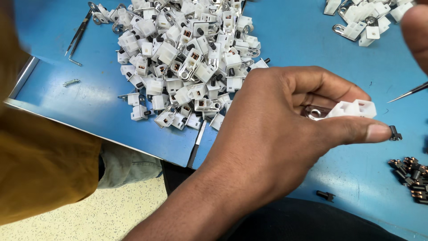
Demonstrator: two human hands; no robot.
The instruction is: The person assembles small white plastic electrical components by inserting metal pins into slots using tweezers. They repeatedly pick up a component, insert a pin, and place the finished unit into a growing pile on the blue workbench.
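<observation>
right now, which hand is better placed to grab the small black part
Likely right: the left hand is full with a white housing, while the right hand and a pointed tool hover near the black part.

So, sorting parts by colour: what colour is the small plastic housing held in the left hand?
White, clearest in the head view: small white plastic housing in the left hand.

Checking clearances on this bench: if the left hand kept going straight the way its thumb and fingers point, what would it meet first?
The left hand, holding a white plastic part, points right. First in line is probably the small black piece at its thumb tip; whether they touch is unclear. Beyond lies bare blue table.
</observation>
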